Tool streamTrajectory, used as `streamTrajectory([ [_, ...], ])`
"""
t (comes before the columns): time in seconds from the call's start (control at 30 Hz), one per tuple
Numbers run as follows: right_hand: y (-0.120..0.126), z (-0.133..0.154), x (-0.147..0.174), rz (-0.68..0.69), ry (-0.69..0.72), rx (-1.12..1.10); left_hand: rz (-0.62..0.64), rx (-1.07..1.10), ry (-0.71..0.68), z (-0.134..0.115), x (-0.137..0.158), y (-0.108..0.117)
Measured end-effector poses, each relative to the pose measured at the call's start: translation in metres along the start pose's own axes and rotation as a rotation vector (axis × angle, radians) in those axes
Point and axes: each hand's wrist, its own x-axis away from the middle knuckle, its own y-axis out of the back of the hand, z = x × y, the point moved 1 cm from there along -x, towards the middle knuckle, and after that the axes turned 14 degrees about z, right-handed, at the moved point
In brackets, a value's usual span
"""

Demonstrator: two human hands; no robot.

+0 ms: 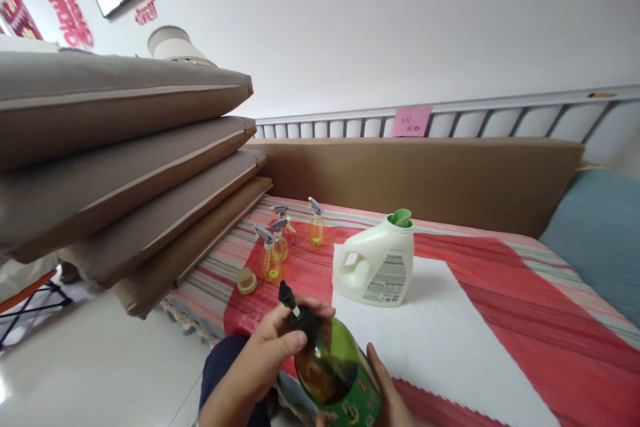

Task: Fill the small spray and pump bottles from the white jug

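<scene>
A green see-through pump bottle (333, 363) with dark liquid inside is tilted in front of me, its black pump head pointing up and left. My left hand (283, 340) is wrapped around the black collar below the pump. Lower down, my right hand (385, 390) grips the bottle's body beside its green label. Beyond it, a white detergent jug (377, 267) stands upright on a white cloth (450, 340). The jug's neck has a green spout and shows no cap. A pale yellowish cap (247, 281) lies on the red cloth to the left.
Several clear spray bottles (273, 260) with grey triggers stand at the back left. Grey-brown cushions (125, 140) are stacked at the left. A long brown cushion (425, 177) leans along the back, and a blue cushion (595, 233) sits at the right.
</scene>
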Motion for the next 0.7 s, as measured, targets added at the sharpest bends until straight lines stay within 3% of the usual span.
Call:
streamTrajectory([
  [0.17,0.016,0.003,0.007,0.048,0.011,-0.004,-0.082,0.058,-0.016,0.007,-0.014,-0.003],
  [0.33,0.004,0.007,0.019,0.0,0.362,0.248,-0.232,0.16,-0.021,0.009,-0.026,-0.007],
  [0.4,-0.004,0.008,0.024,-0.002,0.407,0.279,-0.238,0.168,-0.027,0.009,-0.028,-0.008],
  [0.7,-0.01,0.018,0.019,0.17,0.094,0.017,-0.138,0.11,0.013,0.005,-0.028,-0.007],
])
